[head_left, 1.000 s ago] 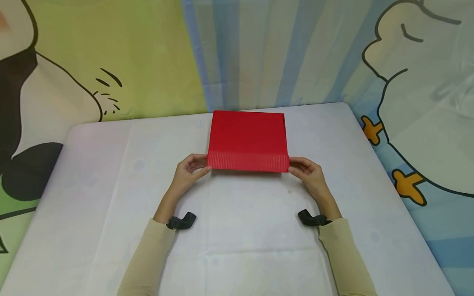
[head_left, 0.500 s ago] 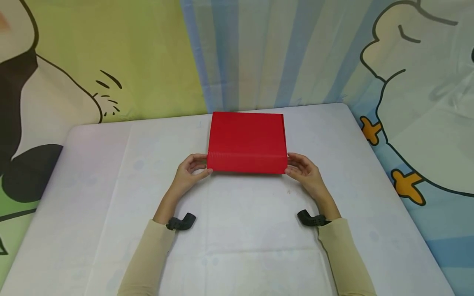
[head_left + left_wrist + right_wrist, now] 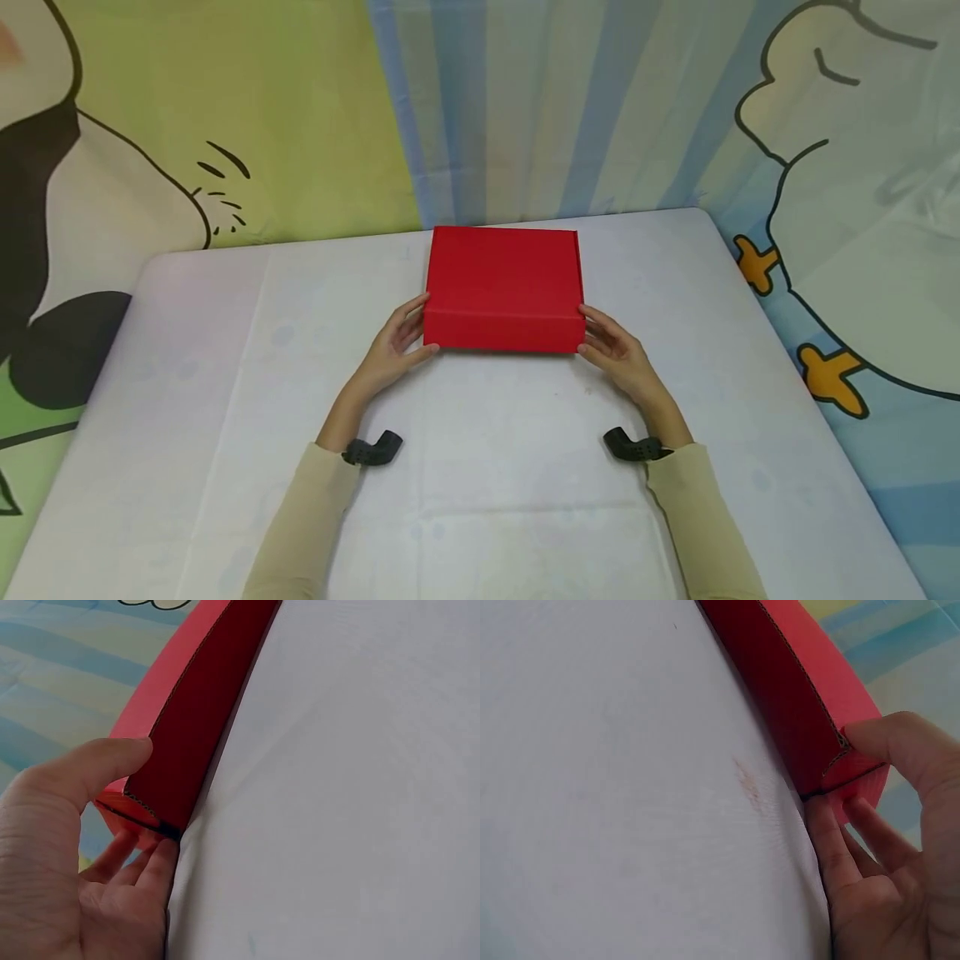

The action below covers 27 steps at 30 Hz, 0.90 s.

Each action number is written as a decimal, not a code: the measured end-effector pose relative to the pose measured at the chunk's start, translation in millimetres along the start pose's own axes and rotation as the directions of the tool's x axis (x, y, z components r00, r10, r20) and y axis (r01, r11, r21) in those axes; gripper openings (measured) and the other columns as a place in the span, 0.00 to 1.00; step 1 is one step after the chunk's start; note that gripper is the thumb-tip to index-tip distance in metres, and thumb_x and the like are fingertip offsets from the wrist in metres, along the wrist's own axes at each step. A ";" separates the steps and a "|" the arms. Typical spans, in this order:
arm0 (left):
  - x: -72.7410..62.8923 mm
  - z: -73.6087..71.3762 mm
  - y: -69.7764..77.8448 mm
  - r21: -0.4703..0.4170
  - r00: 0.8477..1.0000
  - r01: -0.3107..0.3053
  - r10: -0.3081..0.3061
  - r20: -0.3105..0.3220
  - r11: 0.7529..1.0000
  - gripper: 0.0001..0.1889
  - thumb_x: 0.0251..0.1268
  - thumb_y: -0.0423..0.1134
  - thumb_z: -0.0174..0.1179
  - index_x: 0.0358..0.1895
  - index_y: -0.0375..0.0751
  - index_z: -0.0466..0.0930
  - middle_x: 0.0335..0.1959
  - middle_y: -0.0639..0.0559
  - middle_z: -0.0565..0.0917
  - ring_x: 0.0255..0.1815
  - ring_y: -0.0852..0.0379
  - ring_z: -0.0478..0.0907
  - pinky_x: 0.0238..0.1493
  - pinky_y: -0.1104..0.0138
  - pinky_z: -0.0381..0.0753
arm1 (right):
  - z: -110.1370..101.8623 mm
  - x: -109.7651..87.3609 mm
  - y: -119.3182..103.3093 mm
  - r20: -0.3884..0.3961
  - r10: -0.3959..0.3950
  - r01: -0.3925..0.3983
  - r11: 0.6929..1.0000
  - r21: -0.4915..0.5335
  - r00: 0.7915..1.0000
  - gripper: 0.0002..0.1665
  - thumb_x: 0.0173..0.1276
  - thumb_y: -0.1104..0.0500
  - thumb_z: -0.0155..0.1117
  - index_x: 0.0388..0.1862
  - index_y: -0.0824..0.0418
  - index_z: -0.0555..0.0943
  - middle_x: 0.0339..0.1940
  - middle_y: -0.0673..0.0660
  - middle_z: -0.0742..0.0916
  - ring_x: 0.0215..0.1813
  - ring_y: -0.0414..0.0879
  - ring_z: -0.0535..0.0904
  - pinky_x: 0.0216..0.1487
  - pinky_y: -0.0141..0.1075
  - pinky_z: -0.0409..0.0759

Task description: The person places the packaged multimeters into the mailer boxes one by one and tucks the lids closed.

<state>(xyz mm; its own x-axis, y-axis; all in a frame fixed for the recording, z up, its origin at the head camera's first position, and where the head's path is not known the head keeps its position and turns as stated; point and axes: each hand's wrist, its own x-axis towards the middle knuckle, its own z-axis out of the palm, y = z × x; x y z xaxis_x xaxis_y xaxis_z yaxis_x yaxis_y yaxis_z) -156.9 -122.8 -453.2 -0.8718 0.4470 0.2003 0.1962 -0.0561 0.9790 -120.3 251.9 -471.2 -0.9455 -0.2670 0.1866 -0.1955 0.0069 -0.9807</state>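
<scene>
A flat red cardboard box (image 3: pixel 504 271) lies near the far edge of the white table, its top lid down and a smooth front face bent downward. My left hand (image 3: pixel 393 346) holds its front left corner, thumb at the front and fingers along the left side. At the front right corner, my right hand (image 3: pixel 618 350) grips in much the same way. In the left wrist view, the thumb (image 3: pixel 120 761) presses the lid's raw corrugated edge above a darker red face. The right thumb (image 3: pixel 885 735) touches the matching edge in the right wrist view, with fingers lower down at the box's end.
A white cloth (image 3: pixel 510 467) covers the table, with faint creases and small stains. Behind it hangs a printed curtain (image 3: pixel 525 108) with stripes and cartoon figures. Dark wrist camera mounts (image 3: pixel 375 448) sit by both beige sleeves (image 3: pixel 300 525).
The ribbed front strip of the box has bent down into a smooth front face. My left fingers have slid up along the left side; the right hand has shifted slightly inward.
</scene>
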 end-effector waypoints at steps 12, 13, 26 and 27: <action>7.2 1.2 0.6 0.064 1.000 0.013 -0.012 -0.016 0.998 0.39 0.51 0.18 0.61 0.68 0.33 0.55 0.68 0.42 0.55 0.69 0.43 0.54 0.65 0.53 0.59 | 8.9 8.8 -11.0 -0.018 -0.042 0.040 0.995 -0.091 0.999 0.36 0.55 0.81 0.58 0.65 0.72 0.63 0.63 0.65 0.69 0.58 0.50 0.68 0.56 0.33 0.73; 7.3 2.3 0.7 0.076 1.000 0.004 -0.002 -0.023 0.997 0.38 0.51 0.18 0.61 0.67 0.32 0.56 0.68 0.41 0.55 0.68 0.42 0.55 0.65 0.52 0.59 | 10.3 9.2 -13.3 -0.022 -0.056 0.053 0.993 -0.104 0.998 0.36 0.55 0.82 0.58 0.64 0.73 0.64 0.62 0.66 0.69 0.57 0.49 0.68 0.56 0.33 0.73; 12.7 12.6 1.4 0.239 0.989 0.041 -0.005 -0.150 0.970 0.32 0.49 0.19 0.62 0.60 0.36 0.65 0.61 0.40 0.61 0.61 0.42 0.64 0.59 0.52 0.68 | 15.4 15.1 -21.9 -0.067 -0.084 0.068 0.975 -0.212 0.994 0.30 0.51 0.81 0.62 0.56 0.76 0.70 0.63 0.70 0.66 0.51 0.45 0.72 0.54 0.34 0.73; 13.1 12.9 1.7 0.249 0.988 0.041 -0.002 -0.155 0.968 0.31 0.49 0.19 0.62 0.60 0.36 0.66 0.61 0.40 0.61 0.61 0.42 0.64 0.59 0.51 0.69 | 15.6 15.5 -21.5 -0.071 -0.084 0.067 0.973 -0.220 0.994 0.30 0.51 0.81 0.63 0.56 0.76 0.70 0.63 0.70 0.66 0.51 0.45 0.72 0.54 0.34 0.73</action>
<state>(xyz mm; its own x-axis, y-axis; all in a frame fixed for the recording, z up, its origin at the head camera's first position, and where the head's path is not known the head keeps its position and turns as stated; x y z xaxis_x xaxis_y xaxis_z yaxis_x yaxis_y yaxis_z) -162.3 -105.6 -449.4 -0.9313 0.3031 0.2021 0.2658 0.1861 0.9459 -126.7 232.5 -448.2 -0.9417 -0.1976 0.2724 -0.3108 0.2007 -0.9290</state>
